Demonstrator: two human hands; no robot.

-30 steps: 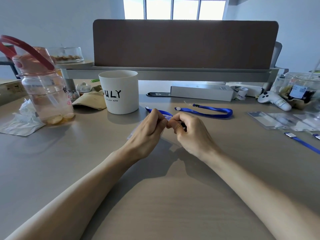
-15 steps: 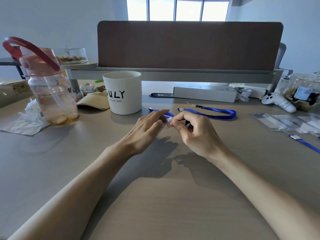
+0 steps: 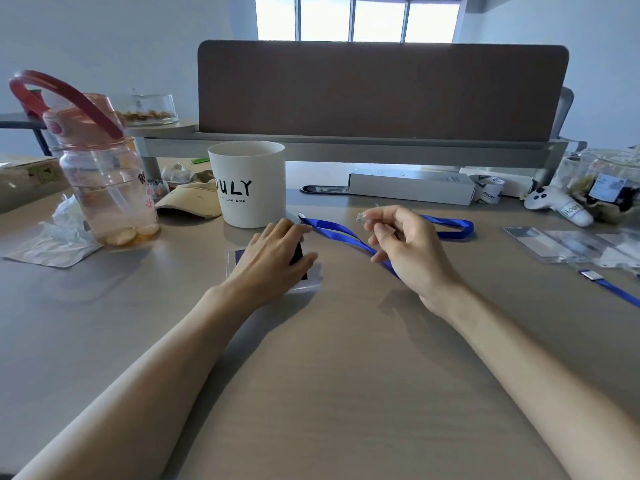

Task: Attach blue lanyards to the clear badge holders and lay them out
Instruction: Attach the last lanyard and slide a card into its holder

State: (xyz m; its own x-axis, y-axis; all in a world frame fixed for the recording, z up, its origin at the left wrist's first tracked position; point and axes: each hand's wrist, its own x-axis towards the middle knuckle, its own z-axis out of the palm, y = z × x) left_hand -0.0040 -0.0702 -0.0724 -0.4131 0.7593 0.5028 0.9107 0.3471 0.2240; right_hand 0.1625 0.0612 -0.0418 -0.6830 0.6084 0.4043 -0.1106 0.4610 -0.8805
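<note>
Flat holder (image 3: pixel 231 263), glossy ribbon (image 3: pixel 332 227), clear clip (image 3: pixel 362 216)

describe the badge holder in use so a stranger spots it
Find the white cup lettered in black. In front of it a badge holder lies flat under the left hand. Unlike the holders at far right, it holds a dark card.

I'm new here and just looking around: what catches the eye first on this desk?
Two bare hands at the middle of the desk: the left hand presses flat on a clear badge holder, while the right hand pinches a small clear clip above a blue lanyard. Behind them stand a white cup and, far left, a pink water bottle.
</note>
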